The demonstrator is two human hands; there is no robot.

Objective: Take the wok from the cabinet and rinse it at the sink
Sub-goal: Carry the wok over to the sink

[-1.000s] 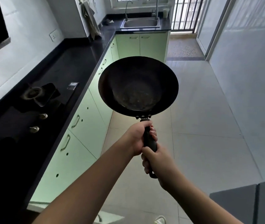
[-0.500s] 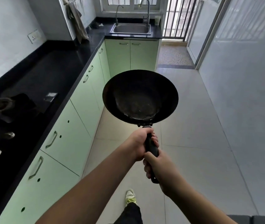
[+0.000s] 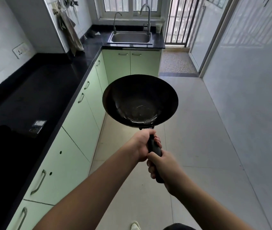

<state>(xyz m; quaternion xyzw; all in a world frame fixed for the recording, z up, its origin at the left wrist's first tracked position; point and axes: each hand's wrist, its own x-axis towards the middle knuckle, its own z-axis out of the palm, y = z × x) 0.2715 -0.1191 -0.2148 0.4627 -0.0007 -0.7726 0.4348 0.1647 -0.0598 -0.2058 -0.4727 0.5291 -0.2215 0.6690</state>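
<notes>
A black wok [image 3: 140,101] with a black handle hangs in the air over the tiled floor, bowl facing up and away from me. My left hand [image 3: 142,145] grips the handle just below the bowl. My right hand [image 3: 163,168] grips the handle's lower end, right behind the left. The steel sink [image 3: 131,37] sits in the counter at the far end of the kitchen, under the window, with a tall tap [image 3: 146,17] at its right and a thinner one at its left.
A black counter [image 3: 37,97] over pale green cabinets [image 3: 75,130] runs along the left; the hob is at its near end. A white wall closes the right side. A cloth [image 3: 70,35] hangs left of the sink. A barred door stands right of the sink.
The view has advanced down the kitchen: the sink looks larger and nearer and the hob has slid off to the lower left. Both hands keep the same hold on the wok.
</notes>
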